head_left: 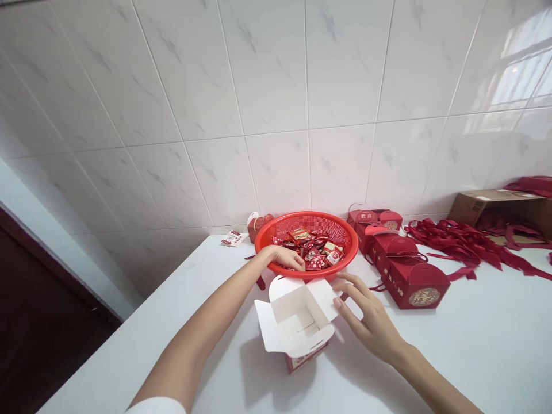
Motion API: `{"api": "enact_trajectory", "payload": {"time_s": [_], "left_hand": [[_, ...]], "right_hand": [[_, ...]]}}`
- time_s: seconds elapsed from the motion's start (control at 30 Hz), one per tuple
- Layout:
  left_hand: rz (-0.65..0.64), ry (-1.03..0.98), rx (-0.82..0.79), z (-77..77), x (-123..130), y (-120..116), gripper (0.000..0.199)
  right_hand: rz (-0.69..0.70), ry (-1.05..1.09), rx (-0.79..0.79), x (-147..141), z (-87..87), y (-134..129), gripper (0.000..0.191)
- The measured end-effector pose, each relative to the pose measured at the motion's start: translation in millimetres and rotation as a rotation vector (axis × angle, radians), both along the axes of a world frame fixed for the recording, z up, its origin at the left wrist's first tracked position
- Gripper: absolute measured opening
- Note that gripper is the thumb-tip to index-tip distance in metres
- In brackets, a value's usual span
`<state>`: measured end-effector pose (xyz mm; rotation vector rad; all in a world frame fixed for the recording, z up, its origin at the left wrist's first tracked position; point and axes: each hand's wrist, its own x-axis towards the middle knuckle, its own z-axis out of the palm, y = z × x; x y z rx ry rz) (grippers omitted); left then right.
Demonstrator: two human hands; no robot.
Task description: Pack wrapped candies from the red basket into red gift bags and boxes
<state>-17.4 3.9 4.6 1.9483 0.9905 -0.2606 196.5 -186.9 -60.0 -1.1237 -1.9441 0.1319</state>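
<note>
A person leans two bare arms across a white table point(483, 345), the left hand point(288, 258) dipped over the near rim of a red basket point(264, 247) and the right hand point(366, 316) beside an unlidded box point(297, 322). The left hand's fingers curl down among wrapped sweets point(317, 253), mostly red, at the near left of the basket; whether they grip one cannot be told. The right hand is loosely bent, thumb and fingers parted at the box's right flap; whether it pinches the flap cannot be told. The box stands on the table just on the near side of the basket, between the two forearms, its white flaps spread wide, its white inside facing up and a strip of red printed side showing below. To the right of the basket, closed red boxes point(416, 282) with gold emblems run in a row from far to near. Farther right lie a heap of dark red ribbons point(457, 247) and a brown carton point(474, 204) with more ribbon inside. At the far left of the basket are a small red box point(255, 227) and a printed card point(234, 238), before a wall of pale marbled tiles point(276, 86)
</note>
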Motion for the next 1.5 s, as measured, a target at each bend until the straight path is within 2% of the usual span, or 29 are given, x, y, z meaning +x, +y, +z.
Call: {"api": "enact_trajectory", "payload": {"time_s": [0.17, 0.43, 0.77, 1.17, 1.3, 1.37, 1.43, 1.5], "left_hand": [[0.102, -0.164, 0.066, -1.5, 1, -3, 0.016], [0.294, -0.477, 0.169, 5.1, 3, -2, 0.006], [0.389, -0.524, 0.132, 7.1, 4, -5, 0.015], [0.472, -0.589, 0.099, 6.2, 1, -5, 0.007], [0.441, -0.629, 0.102, 11.7, 3, -12, 0.012], [0.387, -0.68, 0.1, 16.1, 9, -23, 0.019], [0.278, -0.753, 0.097, 20.8, 19, -37, 0.027], [0.127, -0.796, 0.1, 25.5, 31, -53, 0.029]], "right_hand": [[-0.001, -0.001, -0.003, 0, 0.0, 0, 0.018], [0.006, 0.0, 0.0, 0, 0.0, 0, 0.018], [-0.005, 0.002, 0.001, 0, 1.7, 0, 0.018], [0.005, 0.027, -0.001, 0, 0.9, 0, 0.018], [-0.025, 0.154, 0.048, 0, 1.6, 1, 0.021], [-0.061, 0.274, 0.024, 1, 3.9, 2, 0.027], [-0.059, 0.415, -0.04, 1, 7.8, 4, 0.033], [0.001, 0.556, -0.106, 2, 12.7, 5, 0.036]]}}
